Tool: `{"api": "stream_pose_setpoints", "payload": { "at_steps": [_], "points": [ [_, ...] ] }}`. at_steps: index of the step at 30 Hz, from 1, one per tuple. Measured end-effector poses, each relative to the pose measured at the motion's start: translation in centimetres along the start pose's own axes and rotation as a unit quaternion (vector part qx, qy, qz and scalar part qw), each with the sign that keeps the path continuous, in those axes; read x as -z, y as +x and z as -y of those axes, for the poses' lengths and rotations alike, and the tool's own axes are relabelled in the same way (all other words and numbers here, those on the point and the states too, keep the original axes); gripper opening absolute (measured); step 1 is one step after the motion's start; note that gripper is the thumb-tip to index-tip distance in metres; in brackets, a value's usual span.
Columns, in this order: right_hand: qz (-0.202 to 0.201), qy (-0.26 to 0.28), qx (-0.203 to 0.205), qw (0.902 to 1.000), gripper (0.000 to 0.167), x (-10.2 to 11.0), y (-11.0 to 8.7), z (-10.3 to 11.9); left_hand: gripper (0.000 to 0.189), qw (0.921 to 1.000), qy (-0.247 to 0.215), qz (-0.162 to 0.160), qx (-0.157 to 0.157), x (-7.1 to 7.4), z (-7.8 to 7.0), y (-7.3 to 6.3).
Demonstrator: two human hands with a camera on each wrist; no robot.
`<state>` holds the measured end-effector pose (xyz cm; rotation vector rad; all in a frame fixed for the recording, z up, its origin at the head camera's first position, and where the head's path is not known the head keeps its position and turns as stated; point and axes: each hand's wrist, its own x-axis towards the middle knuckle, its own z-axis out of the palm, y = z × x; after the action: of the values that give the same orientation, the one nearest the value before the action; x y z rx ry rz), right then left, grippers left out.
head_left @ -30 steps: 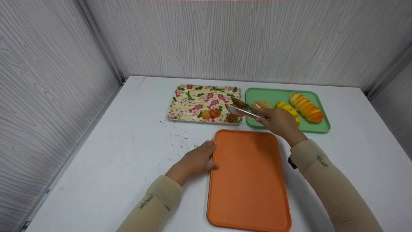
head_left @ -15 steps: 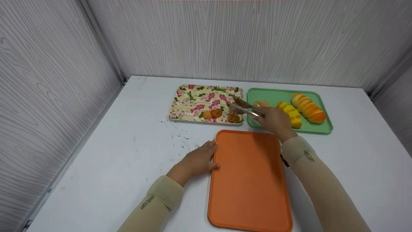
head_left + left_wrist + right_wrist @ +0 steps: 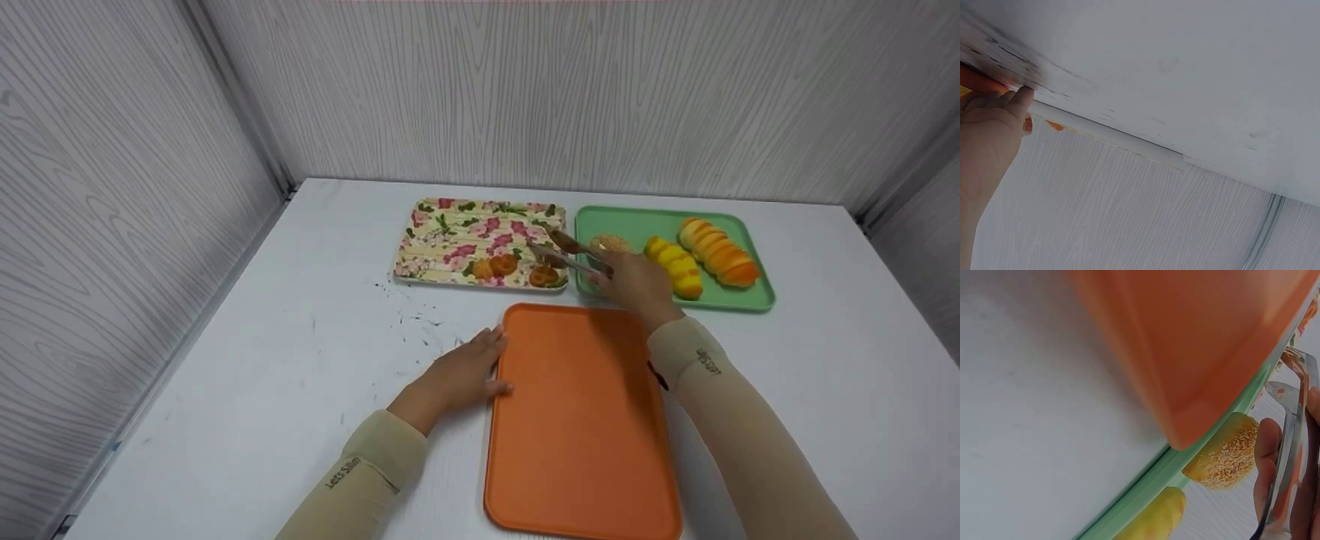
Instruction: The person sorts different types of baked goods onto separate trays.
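My right hand (image 3: 639, 283) grips a pair of metal tongs (image 3: 581, 264), whose tips stand apart over the right side of the floral tray (image 3: 435, 238). Nothing shows between those tips. Below them lies a small brown curled pastry (image 3: 543, 276); two more, an orange-brown pair (image 3: 493, 265), sit to its left. In the right wrist view the hand wraps round the tongs (image 3: 1289, 455), beside a sesame bun (image 3: 1227, 455). My left hand (image 3: 461, 373) rests along the left edge of the orange tray (image 3: 581, 427), fingers fairly straight, thumb at the rim.
A green tray (image 3: 626, 217) next to the floral one carries the sesame bun, a yellow ridged bread (image 3: 675, 268) and a long striped loaf (image 3: 718, 252). Dark scuffs mark the white table (image 3: 300, 375) left of the orange tray. A wood-grain panel (image 3: 480, 97) stands behind.
My right hand has shifted slightly left with the tongs, uncovering more of the yellow bread. The left hand keeps its place on the orange tray.
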<state>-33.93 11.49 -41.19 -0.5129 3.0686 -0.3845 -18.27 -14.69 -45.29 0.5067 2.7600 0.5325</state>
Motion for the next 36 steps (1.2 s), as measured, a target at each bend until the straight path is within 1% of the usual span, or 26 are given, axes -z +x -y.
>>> {"api": "stream_pose_setpoints", "payload": {
  "at_steps": [3, 6, 9, 13, 16, 24, 26, 31, 36],
  "points": [
    [0.003, 0.014, -0.004, 0.9999, 0.048, 0.0, -0.1, -0.1, 0.082, 1.0000, -0.005, -0.002, 0.003, 0.0, -0.1, 0.0],
    [0.008, 0.030, -0.006, 0.9995, 0.057, 0.0, -0.3, -0.2, 0.082, 1.0000, -0.008, -0.005, 0.002, -0.1, -0.1, 0.0],
    [0.005, 0.059, -0.012, 0.9982, 0.065, 0.2, -0.6, -0.4, 0.082, 1.0000, -0.002, -0.005, -0.005, -0.1, 0.0, 0.0],
    [-0.026, 0.109, -0.026, 0.9933, 0.068, 0.5, -0.9, -0.6, 0.082, 0.9999, 0.006, -0.008, -0.014, 0.0, 0.1, 0.0],
    [-0.052, 0.128, -0.035, 0.9897, 0.067, 0.8, -1.1, -1.0, 0.082, 0.9997, 0.009, -0.013, -0.018, 0.0, 0.1, 0.1],
    [-0.083, 0.123, -0.063, 0.9869, 0.072, 1.9, -1.5, -2.8, 0.082, 0.9997, 0.009, -0.014, -0.018, 0.0, 0.1, 0.2],
    [-0.085, 0.122, -0.075, 0.9861, 0.074, 2.2, -1.6, -3.3, 0.082, 0.9997, 0.010, -0.013, -0.017, 0.0, 0.1, 0.2],
    [-0.074, 0.137, -0.099, 0.9829, 0.077, 2.8, -2.1, -5.0, 0.081, 0.9998, 0.007, -0.013, -0.016, -0.1, 0.1, 0.1],
    [-0.082, 0.143, -0.111, 0.9801, 0.084, 3.5, -2.6, -6.6, 0.081, 0.9999, 0.000, -0.012, -0.011, -0.1, 0.1, 0.2]
  ]
}}
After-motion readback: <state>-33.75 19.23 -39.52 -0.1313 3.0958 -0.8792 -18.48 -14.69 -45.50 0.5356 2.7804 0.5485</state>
